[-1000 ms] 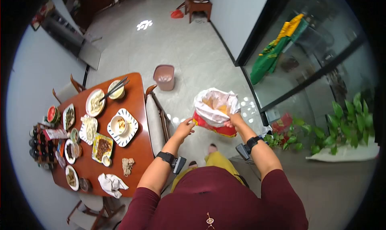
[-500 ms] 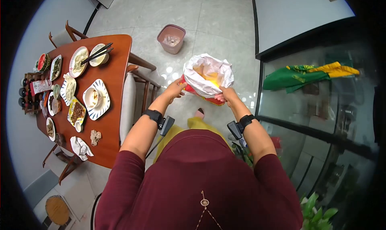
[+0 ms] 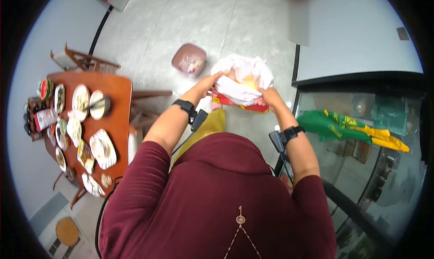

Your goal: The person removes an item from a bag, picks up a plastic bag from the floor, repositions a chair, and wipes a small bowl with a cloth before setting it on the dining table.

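Observation:
A white plastic bag hangs mouth-up in front of me, folded over the rim of a red and yellow container, whose lower part is hidden. Something yellow shows inside the bag's wide opening. My left hand is closed on the near left edge of the bag. On the near right edge, my right hand grips the bag with its fingers curled underneath. A pink waste bin with clear plastic and scraps inside stands on the floor just beyond my left hand.
On the left, a wooden table bears several dishes, bowls, chopsticks and a white cloth. Chairs surround it. To the right, a green and yellow cloth lies by a dark-framed glass panel.
The bag and container have shifted slightly right, and my left hand has moved up along the rim. My view has moved forward, with the table now lower and farther left.

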A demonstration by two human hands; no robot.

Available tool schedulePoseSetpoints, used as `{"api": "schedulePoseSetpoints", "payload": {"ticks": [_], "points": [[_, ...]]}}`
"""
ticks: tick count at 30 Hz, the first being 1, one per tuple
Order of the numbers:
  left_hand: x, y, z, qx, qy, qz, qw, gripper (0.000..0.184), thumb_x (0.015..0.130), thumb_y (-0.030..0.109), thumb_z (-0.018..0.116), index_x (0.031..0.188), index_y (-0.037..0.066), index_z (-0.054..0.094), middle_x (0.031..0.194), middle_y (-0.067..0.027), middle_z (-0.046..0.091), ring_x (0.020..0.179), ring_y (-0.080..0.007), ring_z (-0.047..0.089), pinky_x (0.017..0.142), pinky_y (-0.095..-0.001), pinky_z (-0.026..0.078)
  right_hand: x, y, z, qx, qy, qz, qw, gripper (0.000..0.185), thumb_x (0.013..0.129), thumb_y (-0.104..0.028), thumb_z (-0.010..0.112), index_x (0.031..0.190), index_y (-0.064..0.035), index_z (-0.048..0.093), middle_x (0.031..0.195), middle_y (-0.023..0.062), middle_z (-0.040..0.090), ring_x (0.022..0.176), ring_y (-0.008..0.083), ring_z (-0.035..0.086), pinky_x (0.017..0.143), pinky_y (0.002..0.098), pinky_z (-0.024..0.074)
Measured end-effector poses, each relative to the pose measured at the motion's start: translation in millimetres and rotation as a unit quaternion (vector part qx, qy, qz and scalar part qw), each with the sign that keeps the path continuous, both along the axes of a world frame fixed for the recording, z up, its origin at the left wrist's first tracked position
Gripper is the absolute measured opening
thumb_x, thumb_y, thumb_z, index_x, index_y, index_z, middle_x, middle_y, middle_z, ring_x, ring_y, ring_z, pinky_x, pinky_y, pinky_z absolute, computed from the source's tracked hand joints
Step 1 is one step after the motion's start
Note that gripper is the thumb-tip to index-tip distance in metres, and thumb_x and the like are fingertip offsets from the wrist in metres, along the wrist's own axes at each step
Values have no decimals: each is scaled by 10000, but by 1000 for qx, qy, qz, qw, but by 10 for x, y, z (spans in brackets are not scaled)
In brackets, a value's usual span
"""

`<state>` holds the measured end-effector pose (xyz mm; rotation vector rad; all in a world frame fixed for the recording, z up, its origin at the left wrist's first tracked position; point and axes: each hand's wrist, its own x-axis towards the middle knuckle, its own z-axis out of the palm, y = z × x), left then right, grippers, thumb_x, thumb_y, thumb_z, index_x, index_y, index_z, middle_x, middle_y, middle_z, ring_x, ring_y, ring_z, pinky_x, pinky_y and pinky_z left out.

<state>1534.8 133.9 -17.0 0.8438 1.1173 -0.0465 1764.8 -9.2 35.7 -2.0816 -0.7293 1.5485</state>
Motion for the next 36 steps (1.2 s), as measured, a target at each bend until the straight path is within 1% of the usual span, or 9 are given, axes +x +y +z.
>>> {"api": "schedulePoseSetpoints", "payload": {"ticks": [1,4,10,17,19,22,28,32,36], "points": [[187,176,23,13,12,11,1000,539,775,567,513,1029,94,568,917,-94,585,725,-194,564,631,-359,505,123,141,13,11,4,-32,999,364,864,-260,495,874,98,556,673,173,641,458,148,560,403,239,429],[719,755,-43,-30,17,-35,999,550,763,528,553,1077,77,545,1026,-121,549,860,-225,568,713,-364,503,573,566,101,-19,-3,-63,998,358,863,-252,494,885,100,553,683,175,643,477,155,569,421,240,435],[1639,1866,158,30,21,-44,998,392,751,366,601,974,45,568,819,-87,616,631,-178,598,575,-298,501,1410,1497,135,17,-7,-144,989,389,847,-285,501,763,89,574,686,168,645,473,164,557,436,255,436],[2547,3221,242,150,-4,-54,987,343,787,276,566,1050,57,560,857,-79,624,643,-154,587,569,-271,491,2414,2884,-89,36,-4,-124,992,395,850,-294,496,760,81,579,685,150,650,475,157,565,422,255,440],[2811,3706,257,174,13,-46,984,326,784,260,579,1021,38,572,812,-74,624,616,-149,590,545,-264,487,2757,3467,-80,-33,15,-86,996,409,865,-309,484,942,87,551,754,157,659,541,152,581,483,248,450],[3006,4212,423,184,28,-5,983,309,741,246,636,893,-20,593,698,-96,613,523,-157,580,462,-263,475,3029,4057,6,-24,17,-61,998,420,872,-326,469,968,75,548,765,147,664,563,158,593,520,254,464],[3169,5283,593,134,38,26,990,368,771,287,589,1021,20,553,846,-87,627,599,-155,612,526,-241,482,3397,5446,283,-49,9,13,999,424,876,-341,460,995,57,548,773,140,665,579,157,597,522,252,473],[3315,6348,465,78,17,52,995,393,798,358,569,1037,47,542,834,-78,618,651,-171,612,582,-284,506,3677,6760,213,-30,-8,40,999,401,872,-329,473,936,54,576,752,156,657,545,158,585,483,251,465],[3455,7100,344,50,26,-6,998,378,805,370,555,1051,83,552,894,-72,619,714,-164,606,634,-286,498,3742,7321,135,-4,4,-19,1000,416,864,-310,504,940,96,554,689,173,636,500,187,597,422,276,479]]}}
